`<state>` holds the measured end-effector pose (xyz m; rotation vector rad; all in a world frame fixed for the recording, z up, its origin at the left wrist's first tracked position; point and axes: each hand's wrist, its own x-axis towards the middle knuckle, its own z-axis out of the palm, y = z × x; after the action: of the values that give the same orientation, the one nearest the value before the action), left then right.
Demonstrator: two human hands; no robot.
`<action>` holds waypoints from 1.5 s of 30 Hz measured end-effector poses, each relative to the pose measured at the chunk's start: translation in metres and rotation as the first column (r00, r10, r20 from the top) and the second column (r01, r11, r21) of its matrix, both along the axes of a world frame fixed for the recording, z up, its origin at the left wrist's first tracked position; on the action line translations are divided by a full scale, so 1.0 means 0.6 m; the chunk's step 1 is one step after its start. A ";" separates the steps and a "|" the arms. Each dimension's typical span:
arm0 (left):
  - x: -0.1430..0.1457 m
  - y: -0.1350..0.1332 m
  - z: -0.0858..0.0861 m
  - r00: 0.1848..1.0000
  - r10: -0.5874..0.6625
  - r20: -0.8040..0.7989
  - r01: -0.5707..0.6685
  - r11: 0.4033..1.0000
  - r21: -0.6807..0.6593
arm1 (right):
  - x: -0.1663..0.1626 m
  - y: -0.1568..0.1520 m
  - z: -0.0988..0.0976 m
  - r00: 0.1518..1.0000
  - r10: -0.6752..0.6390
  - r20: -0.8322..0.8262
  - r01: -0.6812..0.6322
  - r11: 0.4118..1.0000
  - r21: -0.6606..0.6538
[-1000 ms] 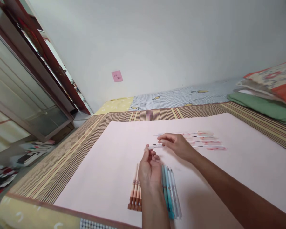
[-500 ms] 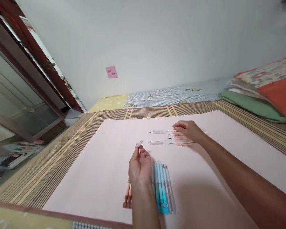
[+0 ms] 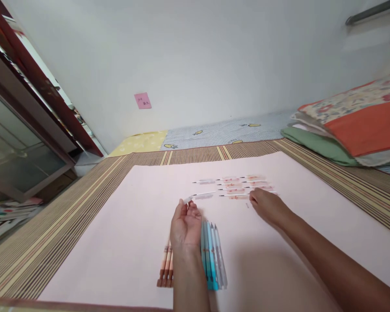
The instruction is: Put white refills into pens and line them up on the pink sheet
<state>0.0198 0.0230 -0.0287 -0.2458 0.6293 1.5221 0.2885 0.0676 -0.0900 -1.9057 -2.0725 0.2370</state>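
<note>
My left hand (image 3: 185,223) holds a small clear pen barrel (image 3: 188,199) between thumb and fingertips above a pink sheet (image 3: 123,242). Under that wrist lie a row of blue pens (image 3: 212,255) and a row of brown pens (image 3: 167,268). My right hand (image 3: 268,206) rests on the sheet, fingers loosely curled and holding nothing, just below several pen refills and pink barrels (image 3: 237,186) laid out in rows. Two refills with clear barrels (image 3: 204,189) lie to the left of them.
The pink sheet covers a striped mat (image 3: 68,216) on a bed. Folded bedding and pillows (image 3: 354,125) are piled at the right. A glass-doored cabinet (image 3: 22,130) stands at the left with books on the floor. A pink note (image 3: 142,100) is stuck on the wall.
My right hand let go of the pen part it shared with my left, reached over to the laid-out rows, then drew back below them. My left hand kept the clear barrel.
</note>
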 end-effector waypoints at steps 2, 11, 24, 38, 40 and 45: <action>0.000 0.000 -0.001 1.000 0.010 0.002 -0.010 0.999 -0.031 | -0.006 -0.005 0.003 1.000 0.006 0.020 -0.006 1.000 -0.006; 0.003 0.004 -0.013 0.999 -0.006 0.038 0.007 1.000 -0.031 | -0.045 -0.028 0.014 0.992 0.124 0.033 -0.124 0.992 0.007; 0.001 0.002 -0.014 0.998 -0.052 0.027 0.051 0.997 0.053 | -0.115 0.016 -0.001 0.856 0.448 0.257 -0.474 0.880 0.046; 0.029 0.009 -0.023 0.939 -0.111 -0.325 0.144 0.986 0.080 | -0.138 0.025 0.018 0.915 0.399 -0.068 -0.397 0.917 0.031; 0.036 0.010 -0.029 0.919 -0.103 -0.382 0.147 0.985 0.088 | -0.143 0.024 0.034 0.905 0.376 -0.199 -0.378 0.925 0.028; 0.054 0.012 -0.048 0.869 -0.119 -0.481 0.201 0.972 0.123 | -0.180 0.008 0.071 0.794 0.371 -0.482 -0.408 0.912 0.030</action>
<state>0.0522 0.0302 -0.0577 0.3159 0.8740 1.4684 0.1802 0.0722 -0.0474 -1.2482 -2.0870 0.8088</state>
